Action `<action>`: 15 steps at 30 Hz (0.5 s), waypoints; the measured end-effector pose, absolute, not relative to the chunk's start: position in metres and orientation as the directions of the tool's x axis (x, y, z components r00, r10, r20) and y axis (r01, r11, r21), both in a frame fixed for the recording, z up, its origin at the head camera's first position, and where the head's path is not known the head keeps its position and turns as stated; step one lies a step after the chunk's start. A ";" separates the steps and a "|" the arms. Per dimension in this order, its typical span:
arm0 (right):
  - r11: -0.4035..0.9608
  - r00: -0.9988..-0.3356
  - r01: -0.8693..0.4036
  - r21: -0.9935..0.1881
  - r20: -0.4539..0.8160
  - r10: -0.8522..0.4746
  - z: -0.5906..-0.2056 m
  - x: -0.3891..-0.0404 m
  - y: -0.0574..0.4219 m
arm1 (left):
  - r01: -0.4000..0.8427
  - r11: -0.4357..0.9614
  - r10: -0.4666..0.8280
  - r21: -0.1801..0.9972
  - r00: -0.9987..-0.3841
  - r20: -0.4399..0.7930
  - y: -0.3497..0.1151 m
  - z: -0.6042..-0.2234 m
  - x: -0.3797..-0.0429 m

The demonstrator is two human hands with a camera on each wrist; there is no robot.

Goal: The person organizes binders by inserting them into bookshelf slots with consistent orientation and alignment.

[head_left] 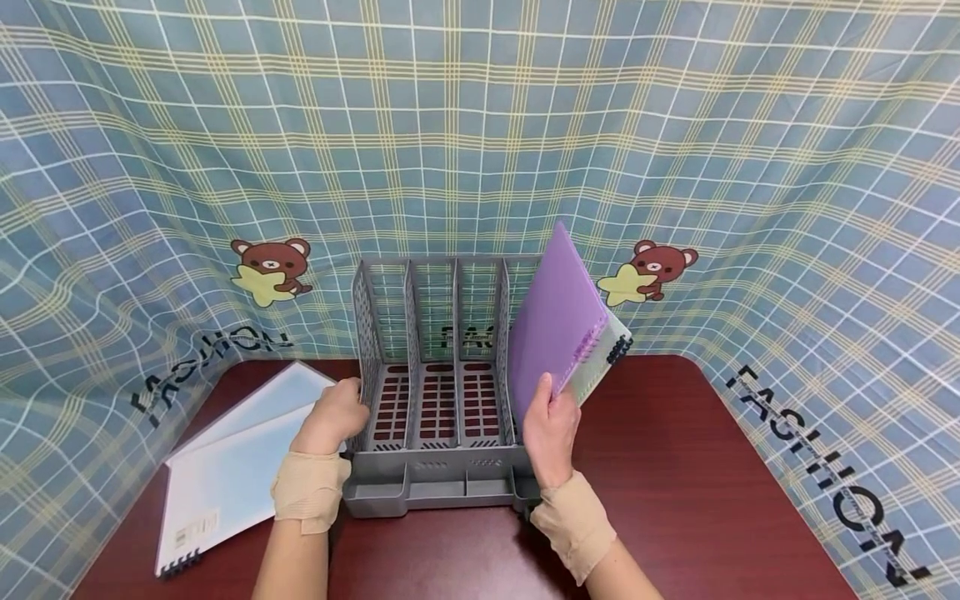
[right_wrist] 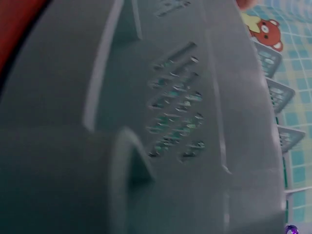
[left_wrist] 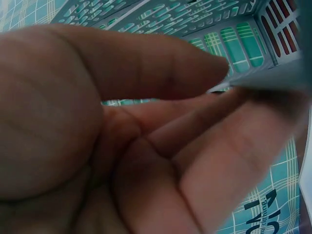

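Observation:
A grey file organizer [head_left: 435, 462] with upright slotted dividers stands on the table. My left hand [head_left: 337, 412] grips its left side wall; the left wrist view shows the thumb and curled fingers [left_wrist: 219, 156] at the grey edge. At the right-hand compartment my right hand [head_left: 552, 429] holds a purple notebook [head_left: 555, 317] together with a pale green coil-bound notebook [head_left: 603, 362] behind it. The thumb lies against the purple cover. Both notebooks slant up to the right and hide the organizer's right wall. The organizer's front [right_wrist: 185, 107] fills most of the right wrist view.
Two pale blue notebooks, one in front [head_left: 232, 475] and one behind [head_left: 262, 400], overlap flat on the dark red table [head_left: 697, 500] at the left. Shallow trays run along the organizer's front. A plaid cloth [head_left: 465, 125] with bear prints surrounds the table.

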State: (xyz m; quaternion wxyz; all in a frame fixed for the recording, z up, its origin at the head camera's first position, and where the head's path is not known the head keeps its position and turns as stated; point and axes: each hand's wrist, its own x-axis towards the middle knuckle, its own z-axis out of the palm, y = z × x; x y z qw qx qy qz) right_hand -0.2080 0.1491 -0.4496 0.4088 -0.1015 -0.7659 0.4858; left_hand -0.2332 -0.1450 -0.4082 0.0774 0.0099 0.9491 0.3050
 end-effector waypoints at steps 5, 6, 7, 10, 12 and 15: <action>0.477 -0.699 -0.181 -0.860 0.454 0.553 -0.452 -0.207 0.146 | -0.036 0.813 0.044 0.581 -0.991 -0.123 -0.142 -0.407 -0.233; 0.473 -0.704 -0.173 -0.864 0.444 0.554 -0.452 -0.206 0.146 | -0.039 0.816 0.042 0.577 -0.991 -0.126 -0.142 -0.407 -0.233; 0.471 -0.708 -0.167 -0.866 0.438 0.554 -0.452 -0.206 0.146 | -0.042 0.816 0.040 0.577 -0.991 -0.128 -0.142 -0.407 -0.233; 0.470 -0.716 -0.154 -0.869 0.426 0.552 -0.453 -0.207 0.147 | -0.046 0.819 0.037 0.572 -0.991 -0.131 -0.142 -0.407 -0.233; 0.473 -0.720 -0.151 -0.868 0.425 0.549 -0.453 -0.208 0.148 | -0.048 0.817 0.036 0.575 -0.990 -0.134 -0.143 -0.407 -0.233; 0.489 -0.724 -0.145 -0.860 0.429 0.540 -0.453 -0.207 0.149 | -0.051 0.815 0.036 0.577 -0.990 -0.138 -0.143 -0.407 -0.234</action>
